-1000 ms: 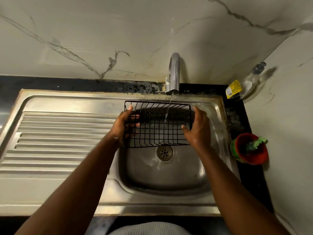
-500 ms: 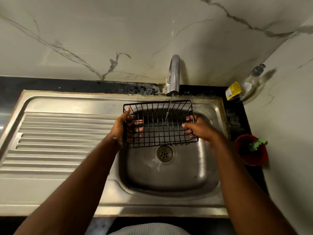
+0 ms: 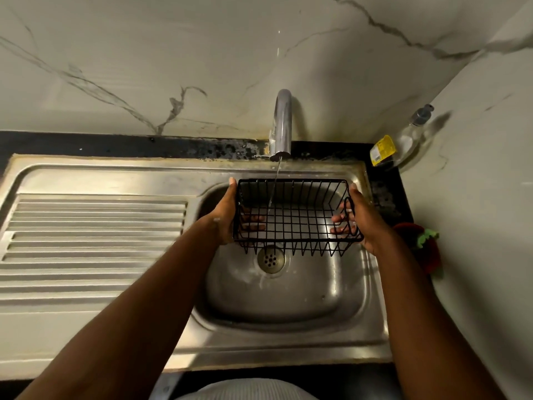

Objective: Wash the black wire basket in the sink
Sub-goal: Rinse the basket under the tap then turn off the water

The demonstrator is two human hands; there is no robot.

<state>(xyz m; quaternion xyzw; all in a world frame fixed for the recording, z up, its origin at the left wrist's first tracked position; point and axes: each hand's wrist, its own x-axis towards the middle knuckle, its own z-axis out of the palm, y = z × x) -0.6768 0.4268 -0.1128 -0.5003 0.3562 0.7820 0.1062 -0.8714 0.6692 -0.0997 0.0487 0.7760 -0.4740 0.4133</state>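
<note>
The black wire basket [image 3: 294,215] is held upright, open side up, above the steel sink bowl [image 3: 288,295]. A thin stream of water from the curved tap [image 3: 282,122] falls into its left half. My left hand [image 3: 227,215] grips the basket's left end, fingers curled underneath. My right hand [image 3: 360,220] grips the right end, fingers showing through the wires. The drain [image 3: 270,259] shows just below the basket's front edge.
A ribbed steel draining board [image 3: 95,246] lies left of the bowl. A clear soap bottle with a yellow label [image 3: 403,140] stands in the back right corner. A red holder with something green [image 3: 424,249] sits on the right counter edge, next to the marble side wall.
The basket has tilted from facing me toward level, open side up, and shifted slightly right. My right hand moved from the side to gripping under the right end.
</note>
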